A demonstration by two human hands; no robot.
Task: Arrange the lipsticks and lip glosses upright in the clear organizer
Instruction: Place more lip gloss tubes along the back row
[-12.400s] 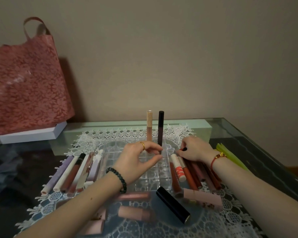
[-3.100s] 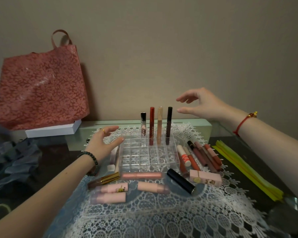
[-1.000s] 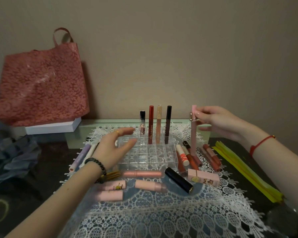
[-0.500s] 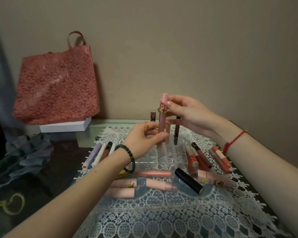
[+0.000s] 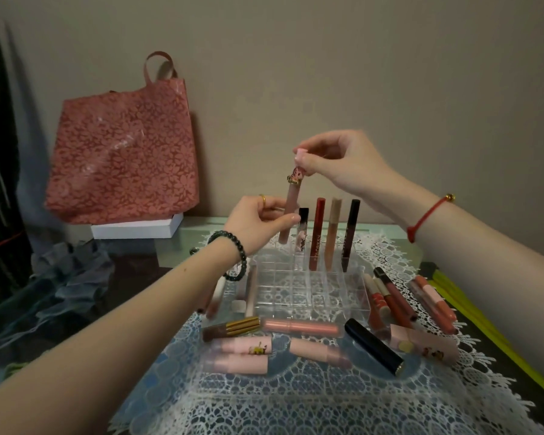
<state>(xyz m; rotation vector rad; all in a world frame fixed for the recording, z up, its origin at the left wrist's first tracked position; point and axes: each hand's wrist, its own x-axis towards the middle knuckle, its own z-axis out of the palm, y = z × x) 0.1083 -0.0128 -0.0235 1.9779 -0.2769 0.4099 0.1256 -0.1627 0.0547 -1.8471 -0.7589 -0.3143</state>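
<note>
1. The right hand (image 5: pixel 343 164) is raised above the far side of the organizer. Its thumb and fingertips are pinched on the pale cap of a pink lip gloss (image 5: pixel 291 208), and the other fingers are curled.
2. The left hand (image 5: pixel 258 221) is held lower. The tube's lower half is pinched between its thumb and curled fingers.
3. The pink lip gloss is held nearly upright, with the top tilted slightly right. Its lower end hangs over the far-left part of the clear organizer (image 5: pixel 280 277), just left of the standing row.
4. Four tubes are stood upright in the organizer's far row. From left to right they are a short black-capped tube (image 5: pixel 302 230), a red tube (image 5: pixel 317 233), a beige tube (image 5: pixel 332 233) and a dark brown tube (image 5: pixel 350 235).
5. A pink gloss (image 5: pixel 299 327) is laid along the organizer's near wall, with a gold-banded tube (image 5: pixel 233 328) to its left.
6. Nearer still, three pink lipsticks (image 5: pixel 242 346) are laid flat, with a black lipstick (image 5: pixel 374 346) and a pink box (image 5: pixel 424 345) to their right.
7. Further tubes are laid right of the organizer (image 5: pixel 396 296) and left of it (image 5: pixel 220 293).
8. All of these items are set on a white lace doily (image 5: pixel 296 403).
9. A red patterned bag (image 5: pixel 123 152) is stood against the wall at far left, on a white box (image 5: pixel 135 229).
10. Yellow-green strips (image 5: pixel 471 312) are noted at the right edge.
</note>
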